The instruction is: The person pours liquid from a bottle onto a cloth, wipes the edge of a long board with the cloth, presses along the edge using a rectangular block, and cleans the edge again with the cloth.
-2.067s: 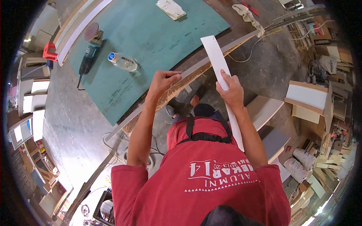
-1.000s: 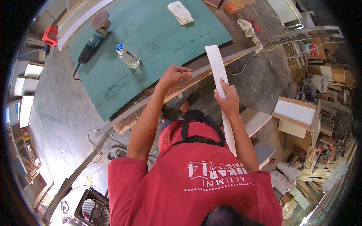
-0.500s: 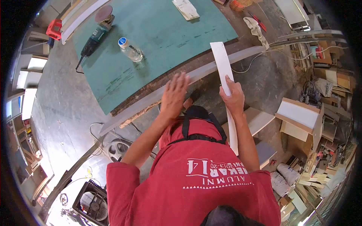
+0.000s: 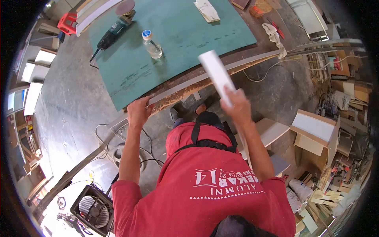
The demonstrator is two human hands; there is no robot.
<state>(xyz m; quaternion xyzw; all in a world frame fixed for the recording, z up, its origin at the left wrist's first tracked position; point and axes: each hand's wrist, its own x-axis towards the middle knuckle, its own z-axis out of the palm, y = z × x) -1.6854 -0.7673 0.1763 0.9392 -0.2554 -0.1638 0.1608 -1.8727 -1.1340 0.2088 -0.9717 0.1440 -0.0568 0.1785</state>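
A long white strip (image 4: 215, 73) is held in my right hand (image 4: 237, 104), whose fingers are wrapped round it. Its far end reaches over the table's front edge and its lower part passes behind my forearm. My left hand (image 4: 139, 112) is closed on a long grey strip (image 4: 185, 84) that runs along the front edge of the table, near the corner of the green sheet (image 4: 173, 43). On that sheet stand a clear bottle with a blue cap (image 4: 152, 47) and a corded power tool with a round disc (image 4: 114, 33).
A folded white cloth or paper (image 4: 207, 10) lies on the green sheet. A pale rag (image 4: 273, 35) and red-handled tool (image 4: 278, 30) lie at the table's right. Cables (image 4: 148, 138) and a black fan (image 4: 92, 209) are on the floor. An open box (image 4: 314, 128) stands to the right.
My left hand has moved down-left from mid-air, its spread fingers now closed at the table edge. The white strip in my right hand has tilted and shifted left.
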